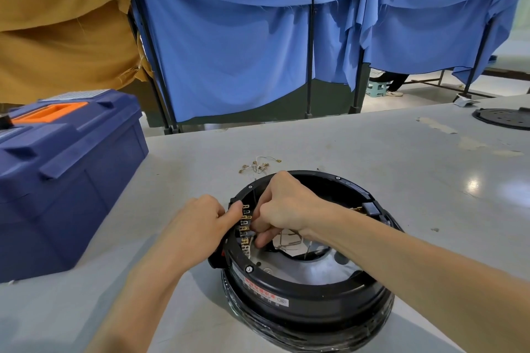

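Left hand (198,221) grips the black appliance housing (309,298) on the table (372,152), steadying its rim. Right hand (282,209) pinches the brass terminal strip (245,226) just inside. Best a straight pull, no twisting.

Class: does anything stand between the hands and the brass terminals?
Nothing visible does: the left hand and right hand both pinch the terminals on the housing rim.

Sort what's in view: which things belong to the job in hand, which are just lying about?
In the job: black housing, gripped by left hand; terminal strip at its rim, pinched by right hand.
Lying about: blue toolbox, loose wire scraps behind the housing, black disc far right.
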`<state>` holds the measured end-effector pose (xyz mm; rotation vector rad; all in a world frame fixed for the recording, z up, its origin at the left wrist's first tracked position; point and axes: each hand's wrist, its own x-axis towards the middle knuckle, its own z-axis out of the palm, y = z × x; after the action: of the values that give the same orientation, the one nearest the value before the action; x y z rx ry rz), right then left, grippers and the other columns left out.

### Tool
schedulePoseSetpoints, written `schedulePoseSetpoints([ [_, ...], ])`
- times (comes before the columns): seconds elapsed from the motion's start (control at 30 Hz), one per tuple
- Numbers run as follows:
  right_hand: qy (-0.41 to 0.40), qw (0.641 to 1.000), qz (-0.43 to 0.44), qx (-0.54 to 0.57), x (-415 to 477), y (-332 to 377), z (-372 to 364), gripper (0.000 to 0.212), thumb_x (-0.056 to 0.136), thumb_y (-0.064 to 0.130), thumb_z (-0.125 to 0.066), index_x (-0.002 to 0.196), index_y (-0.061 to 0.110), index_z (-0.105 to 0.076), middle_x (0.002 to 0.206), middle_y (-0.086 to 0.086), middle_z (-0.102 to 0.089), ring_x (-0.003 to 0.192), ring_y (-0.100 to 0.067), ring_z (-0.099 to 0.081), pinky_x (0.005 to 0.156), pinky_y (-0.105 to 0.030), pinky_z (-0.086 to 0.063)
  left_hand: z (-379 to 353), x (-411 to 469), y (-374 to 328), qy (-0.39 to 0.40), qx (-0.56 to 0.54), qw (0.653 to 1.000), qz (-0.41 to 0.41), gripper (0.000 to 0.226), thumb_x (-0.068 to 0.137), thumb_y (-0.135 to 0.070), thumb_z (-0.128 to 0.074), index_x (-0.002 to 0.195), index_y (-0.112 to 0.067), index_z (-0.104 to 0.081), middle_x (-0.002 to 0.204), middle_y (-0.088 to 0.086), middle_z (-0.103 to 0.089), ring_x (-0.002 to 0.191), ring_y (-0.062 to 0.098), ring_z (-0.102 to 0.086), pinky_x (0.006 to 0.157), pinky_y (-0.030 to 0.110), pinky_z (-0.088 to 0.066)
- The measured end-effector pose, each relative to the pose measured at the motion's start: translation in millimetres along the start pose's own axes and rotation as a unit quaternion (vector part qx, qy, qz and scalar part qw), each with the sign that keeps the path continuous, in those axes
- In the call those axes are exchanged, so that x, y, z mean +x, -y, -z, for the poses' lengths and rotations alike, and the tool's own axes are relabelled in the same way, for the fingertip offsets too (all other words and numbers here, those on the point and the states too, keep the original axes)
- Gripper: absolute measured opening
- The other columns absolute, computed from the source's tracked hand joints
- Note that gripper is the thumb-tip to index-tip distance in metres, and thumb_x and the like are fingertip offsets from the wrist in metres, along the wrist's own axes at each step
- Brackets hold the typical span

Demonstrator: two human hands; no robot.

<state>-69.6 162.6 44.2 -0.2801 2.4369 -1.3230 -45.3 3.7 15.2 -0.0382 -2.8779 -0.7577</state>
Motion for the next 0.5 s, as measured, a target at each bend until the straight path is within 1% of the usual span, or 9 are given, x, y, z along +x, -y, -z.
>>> schedulePoseSetpoints([
  [0.07, -0.003, 1.0, -0.001, -0.003, -0.2, 0.2, 0.4, 0.014, 0.081, -0.012, -0.061, 0.093, -0.01, -0.068, 0.074, -0.022, -0.072, 0.075, -0.038, -0.074, 0.085, -0.041, -0.059, -0.1, 0.4, -0.1, -0.007, 0.0, 1.0, -0.003, 0.056, 0.091, -0.051, -0.045, 0.053, -0.012, -0.031, 0.049, 0.007, -0.033, 0.05, 0.022, -0.028, 0.053, 0.032, -0.031],
  [0.17, -0.004, 1.0, -0.002, -0.015, -1.2, 0.6, 1.0, 0.014, 0.081, -0.011, -0.061, 0.092, -0.01, -0.069, 0.06, -0.014, -0.067, 0.073, -0.037, -0.074, 0.085, -0.04, -0.059, 0.1, 0.0, -1.2, -0.011, 0.002, 1.0, -0.005, 0.057, 0.091, -0.051, -0.046, 0.053, -0.011, -0.031, 0.049, 0.008, -0.032, 0.05, 0.022, -0.027, 0.053, 0.032, -0.029],
  [0.3, -0.003, 1.0, -0.005, -0.01, -1.5, 1.2, 1.8, 0.016, 0.082, -0.012, -0.06, 0.096, -0.012, -0.068, 0.056, -0.011, -0.065, 0.07, -0.037, -0.072, 0.084, -0.04, -0.059, 1.4, -0.9, -2.9, -0.01, -0.012, 1.0, -0.005, 0.058, 0.093, -0.048, -0.049, 0.052, -0.013, -0.028, 0.049, 0.007, -0.029, 0.05, 0.02, -0.025, 0.052, 0.03, -0.025],
  [0.4, -0.004, 1.0, -0.005, -0.013, -1.5, 1.4, 2.0, 0.016, 0.082, -0.012, -0.059, 0.095, -0.012, -0.067, 0.049, -0.007, -0.063, 0.064, -0.034, -0.071, 0.082, -0.038, -0.06, 2.7, -2.0, -4.4, -0.018, -0.012, 1.0, 0.0, 0.058, 0.09, -0.048, -0.052, 0.05, -0.012, -0.031, 0.048, 0.007, -0.031, 0.05, 0.02, -0.026, 0.053, 0.03, -0.027],
  [0.5, -0.006, 1.0, -0.004, -0.014, -1.5, 1.5, 1.7, 0.014, 0.083, -0.011, -0.058, 0.094, -0.01, -0.067, 0.047, -0.005, -0.063, 0.065, -0.033, -0.072, 0.081, -0.036, -0.06, 2.8, -3.2, -5.8, -0.034, -0.015, 0.999, 0.001, 0.058, 0.089, -0.046, -0.054, 0.048, -0.011, -0.034, 0.045, 0.007, -0.035, 0.048, 0.02, -0.029, 0.052, 0.029, -0.03],
])
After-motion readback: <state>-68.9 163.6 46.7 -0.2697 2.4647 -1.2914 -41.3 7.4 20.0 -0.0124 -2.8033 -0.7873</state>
